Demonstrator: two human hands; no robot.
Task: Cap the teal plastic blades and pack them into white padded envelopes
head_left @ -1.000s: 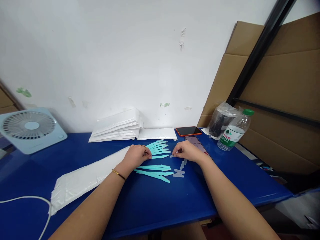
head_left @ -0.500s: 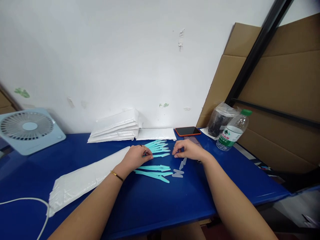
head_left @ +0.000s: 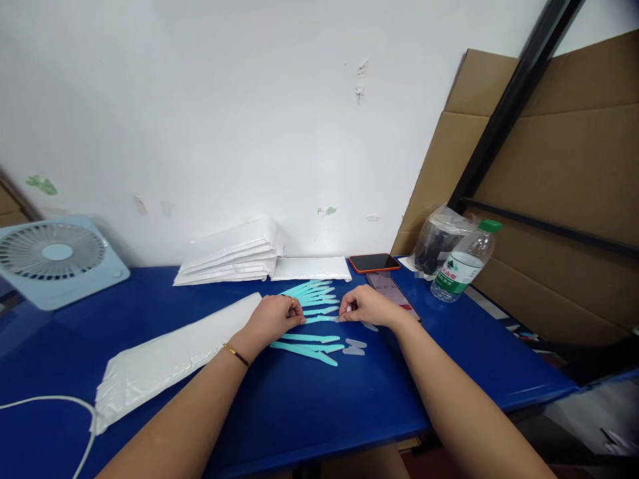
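Note:
My left hand (head_left: 277,316) is closed, pinching the handle of a teal eyebrow razor (head_left: 319,319) whose blade end points right. At that blade end, my right hand (head_left: 362,306) pinches a small clear blade cap (head_left: 336,319), which touches or covers the tip. Above the held razor, several more teal razors (head_left: 312,293) lie fanned out, partly hidden by my left hand. Below it rests a smaller group of razors (head_left: 307,347). Loose clear caps (head_left: 354,350) lie to the right of that group, and another cap (head_left: 370,326) sits under my right hand.
A long white packet (head_left: 170,359) lies left on the blue table (head_left: 319,412). Stacked white packets (head_left: 229,253) stand by the wall. A light-blue fan (head_left: 60,259) is far left. Two phones, one orange-edged (head_left: 374,262), and a water bottle (head_left: 459,266) are at right.
My left hand has taken a razor from the lower group. My right hand has picked up a clear cap and brought it to that razor's blade end.

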